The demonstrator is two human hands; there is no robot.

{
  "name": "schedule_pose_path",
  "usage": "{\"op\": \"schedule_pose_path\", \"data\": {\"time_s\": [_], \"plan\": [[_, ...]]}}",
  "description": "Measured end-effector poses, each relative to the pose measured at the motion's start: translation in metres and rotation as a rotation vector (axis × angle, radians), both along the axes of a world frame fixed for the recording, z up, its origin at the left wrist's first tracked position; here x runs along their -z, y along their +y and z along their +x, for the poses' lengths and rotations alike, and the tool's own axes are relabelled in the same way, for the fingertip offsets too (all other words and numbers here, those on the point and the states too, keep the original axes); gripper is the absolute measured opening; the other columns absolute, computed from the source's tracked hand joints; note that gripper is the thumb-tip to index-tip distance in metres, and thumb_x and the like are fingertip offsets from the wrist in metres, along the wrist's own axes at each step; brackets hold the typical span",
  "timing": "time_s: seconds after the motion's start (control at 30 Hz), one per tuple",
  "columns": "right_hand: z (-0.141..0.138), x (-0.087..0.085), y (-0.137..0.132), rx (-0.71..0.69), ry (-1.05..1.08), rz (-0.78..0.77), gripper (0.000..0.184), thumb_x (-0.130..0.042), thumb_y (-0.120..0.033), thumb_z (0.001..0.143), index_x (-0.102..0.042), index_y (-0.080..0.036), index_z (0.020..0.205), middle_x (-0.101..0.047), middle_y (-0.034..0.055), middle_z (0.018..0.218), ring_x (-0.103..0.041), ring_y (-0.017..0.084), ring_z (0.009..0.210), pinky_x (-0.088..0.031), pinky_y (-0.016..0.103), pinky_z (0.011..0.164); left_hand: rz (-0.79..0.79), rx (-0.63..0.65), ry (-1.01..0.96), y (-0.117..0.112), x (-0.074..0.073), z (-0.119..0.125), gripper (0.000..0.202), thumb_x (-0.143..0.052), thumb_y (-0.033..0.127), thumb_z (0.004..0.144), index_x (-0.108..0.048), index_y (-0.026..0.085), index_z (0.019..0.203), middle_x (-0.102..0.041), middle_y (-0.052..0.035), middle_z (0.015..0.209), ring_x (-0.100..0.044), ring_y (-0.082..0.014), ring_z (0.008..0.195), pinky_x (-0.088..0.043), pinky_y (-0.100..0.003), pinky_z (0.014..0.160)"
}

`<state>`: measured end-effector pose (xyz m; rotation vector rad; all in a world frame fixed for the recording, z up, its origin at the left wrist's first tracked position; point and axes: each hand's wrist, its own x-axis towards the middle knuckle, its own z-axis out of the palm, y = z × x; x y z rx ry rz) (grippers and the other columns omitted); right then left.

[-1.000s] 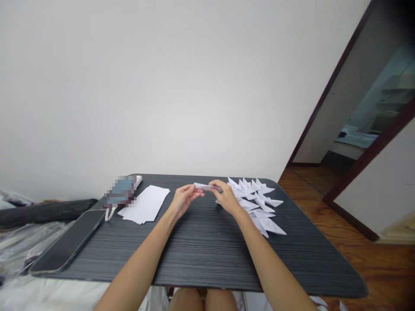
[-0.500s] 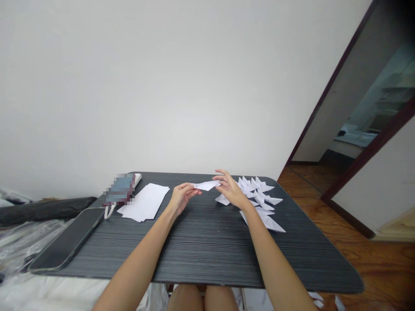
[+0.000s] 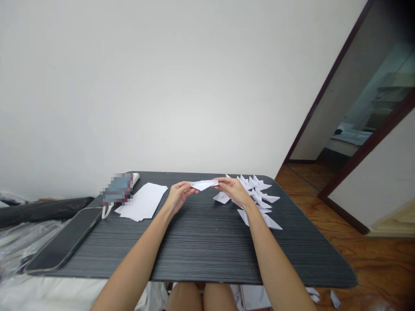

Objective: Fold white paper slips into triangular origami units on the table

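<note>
A folded white paper boat [image 3: 205, 185] is stretched level between my two hands, over the far middle of the dark table. My left hand [image 3: 180, 193] pinches its left tip. The right tip sits between the thumb and fingers of my right hand [image 3: 232, 188]. Beyond and beside my right wrist stand several finished paper boats [image 3: 261, 196] with pointed peaks, partly hidden by that hand and forearm. A stack of white paper sheets [image 3: 144, 202] lies to the left of my left hand.
On the left of the black table [image 3: 201, 246] are a large phone [image 3: 66, 239] near the edge and a blurred-out device [image 3: 118, 188] with a white cable [image 3: 106, 211]. A white wall [image 3: 194, 86] rises behind. Paper pieces [image 3: 335, 299] lie on the wooden floor at right.
The fingers of my right hand, spread before, have closed on the right tip of the paper boat. My left hand keeps its pinch. The view has shifted slightly.
</note>
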<state>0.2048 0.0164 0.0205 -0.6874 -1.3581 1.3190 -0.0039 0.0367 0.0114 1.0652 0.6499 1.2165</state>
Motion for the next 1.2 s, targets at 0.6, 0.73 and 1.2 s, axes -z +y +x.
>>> {"op": "schedule_pose_path", "data": {"time_s": [0.6,0.73,1.2], "plan": [[0.004,0.0,-0.003,-0.079,-0.089,-0.148,0.024,-0.064,-0.019,0.062,-0.062,-0.011,0.085,-0.064,0.0039,0.06,-0.057,0.009,0.056,-0.04,0.019,0.054,0.18,0.005,0.194,-0.005,0.0,0.0,0.018,-0.063,0.022,0.063,-0.062,0.01,0.076,-0.065,-0.0053,0.07,-0.061,-0.0147,0.061,-0.05,-0.027,0.064],[0.006,-0.001,-0.004,-0.098,-0.125,-0.191,0.021,-0.062,-0.014,0.06,-0.063,-0.01,0.081,-0.062,0.0024,0.054,-0.054,0.007,0.051,-0.037,0.018,0.051,0.262,0.028,0.303,-0.006,0.0,0.0,0.021,-0.063,0.025,0.063,-0.062,0.01,0.078,-0.065,-0.0061,0.071,-0.062,-0.0167,0.061,-0.05,-0.028,0.062],[-0.01,0.001,0.0,0.012,0.124,-0.177,0.011,-0.058,-0.017,0.065,-0.064,-0.012,0.073,-0.063,0.0031,0.053,-0.055,0.007,0.045,-0.035,0.016,0.042,0.157,0.003,0.103,-0.01,0.0,0.007,0.022,-0.061,0.023,0.066,-0.06,0.008,0.082,-0.064,-0.0059,0.059,-0.06,-0.014,0.049,-0.046,-0.023,0.049]]}}
